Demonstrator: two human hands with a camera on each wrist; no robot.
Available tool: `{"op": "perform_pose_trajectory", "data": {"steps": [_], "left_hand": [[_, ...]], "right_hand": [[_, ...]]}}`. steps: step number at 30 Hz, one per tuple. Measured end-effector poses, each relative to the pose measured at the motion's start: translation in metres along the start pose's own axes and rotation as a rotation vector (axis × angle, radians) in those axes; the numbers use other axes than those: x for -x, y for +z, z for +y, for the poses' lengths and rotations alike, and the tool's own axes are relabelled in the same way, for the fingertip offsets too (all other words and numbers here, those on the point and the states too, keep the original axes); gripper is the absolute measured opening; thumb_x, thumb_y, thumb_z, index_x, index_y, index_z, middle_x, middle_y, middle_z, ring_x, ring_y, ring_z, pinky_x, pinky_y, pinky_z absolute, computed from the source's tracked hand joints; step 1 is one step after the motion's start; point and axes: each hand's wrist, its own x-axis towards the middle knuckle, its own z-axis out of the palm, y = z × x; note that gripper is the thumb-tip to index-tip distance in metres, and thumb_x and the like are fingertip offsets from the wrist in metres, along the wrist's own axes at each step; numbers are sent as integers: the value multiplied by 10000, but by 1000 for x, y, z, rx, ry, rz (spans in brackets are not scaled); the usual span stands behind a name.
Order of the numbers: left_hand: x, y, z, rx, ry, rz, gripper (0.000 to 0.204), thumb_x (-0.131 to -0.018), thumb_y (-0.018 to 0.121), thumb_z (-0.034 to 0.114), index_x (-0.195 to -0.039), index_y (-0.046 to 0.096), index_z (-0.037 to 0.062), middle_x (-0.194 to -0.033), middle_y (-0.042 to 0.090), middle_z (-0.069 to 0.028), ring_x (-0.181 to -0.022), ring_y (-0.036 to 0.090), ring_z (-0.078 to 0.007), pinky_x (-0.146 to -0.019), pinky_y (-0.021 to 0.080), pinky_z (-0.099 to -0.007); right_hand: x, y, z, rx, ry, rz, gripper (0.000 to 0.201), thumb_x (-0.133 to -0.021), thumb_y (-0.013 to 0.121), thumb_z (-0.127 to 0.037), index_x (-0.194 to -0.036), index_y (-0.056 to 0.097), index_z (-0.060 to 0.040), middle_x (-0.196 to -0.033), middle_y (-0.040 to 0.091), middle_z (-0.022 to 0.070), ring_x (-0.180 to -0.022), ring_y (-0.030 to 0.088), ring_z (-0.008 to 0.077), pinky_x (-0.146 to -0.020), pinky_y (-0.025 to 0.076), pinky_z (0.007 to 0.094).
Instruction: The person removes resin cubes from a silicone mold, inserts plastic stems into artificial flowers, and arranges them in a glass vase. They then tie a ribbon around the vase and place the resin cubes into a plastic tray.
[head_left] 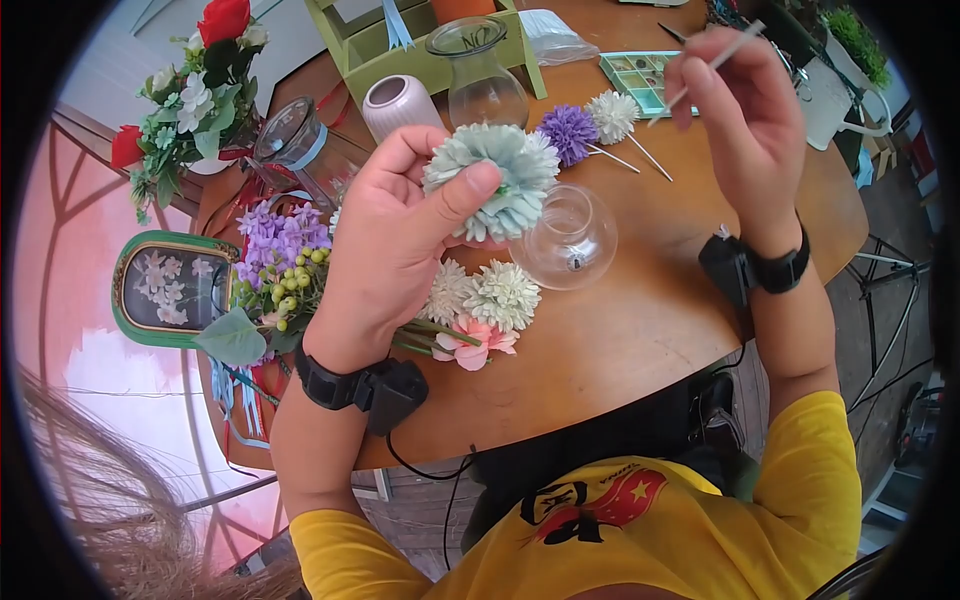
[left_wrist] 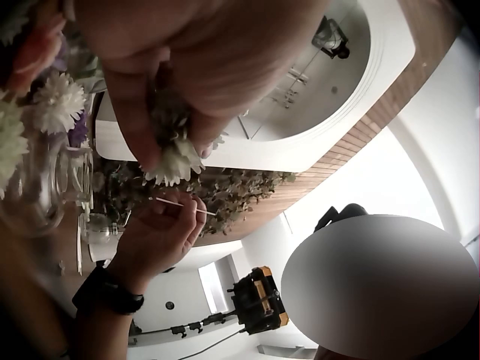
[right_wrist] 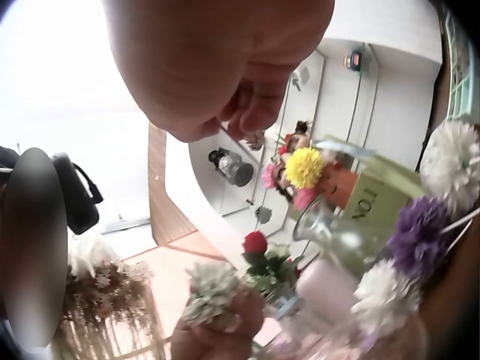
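My left hand (head_left: 390, 225) holds a pale blue-green artificial flower head (head_left: 512, 205) above the table, thumb across its face and fingers behind it. In the left wrist view, the flower's petals (left_wrist: 174, 166) show between the fingertips. Raised at the right, my right hand (head_left: 750, 140) pinches a thin white stick (head_left: 738, 46), which slants across its fingertips. A round clear glass vase (head_left: 590, 262) stands on the table beyond the flower head. Close behind lie a purple pompom flower (head_left: 567, 136) and a white one (head_left: 612, 117), with white sticks beside them.
White flowers (head_left: 503, 296), a pink flower (head_left: 480, 346) and lilac sprigs (head_left: 285, 240) lie near my left forearm. Behind stand a pale ceramic vase (head_left: 398, 108), a taller glass vase (head_left: 487, 95) and a green wooden stand (head_left: 358, 75). A teal compartment box (head_left: 618, 72) sits at back right.
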Motion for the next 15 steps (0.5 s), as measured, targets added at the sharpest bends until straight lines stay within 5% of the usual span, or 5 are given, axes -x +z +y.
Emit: {"op": "perform_pose_trajectory", "data": {"steps": [3, 6, 10, 15], "left_hand": [[0, -2, -4, -20, 39, -16, 297, -1009, 688, 179, -1217, 547, 21, -1137, 705, -114, -978, 715, -199, -798, 611, -361], [0, 5, -3, 37, 52, 8, 248, -963, 745, 115, -1111, 565, 29, -1081, 704, -78, -961, 697, -144, -842, 589, -312], [1, 9, -3, 75, 60, 19, 228, -938, 774, 76, -1049, 581, 30, -1052, 704, -58, -952, 683, -111, -858, 576, -288], [2, 11, -2, 24, 80, 33, 218, -932, 780, 69, -1032, 591, 29, -1033, 693, -45, -916, 664, -89, -825, 558, -264]], "right_hand": [[8, 26, -19, -399, -128, -42, 225, -956, 665, 75, -1144, 552, 30, -1016, 678, 155, -832, 700, 170, -717, 583, 257], [14, 34, -25, -320, -188, -177, 158, -1028, 603, -50, -1147, 506, -13, -1027, 634, 181, -844, 683, 260, -637, 568, 325], [14, 34, -22, -397, -119, -199, 218, -910, 699, 112, -1102, 611, 56, -1031, 711, 215, -939, 738, 258, -797, 616, 338], [15, 37, -19, -349, -93, -199, 187, -893, 728, 102, -1060, 652, 64, -990, 727, 184, -968, 740, 295, -845, 613, 379]]}}
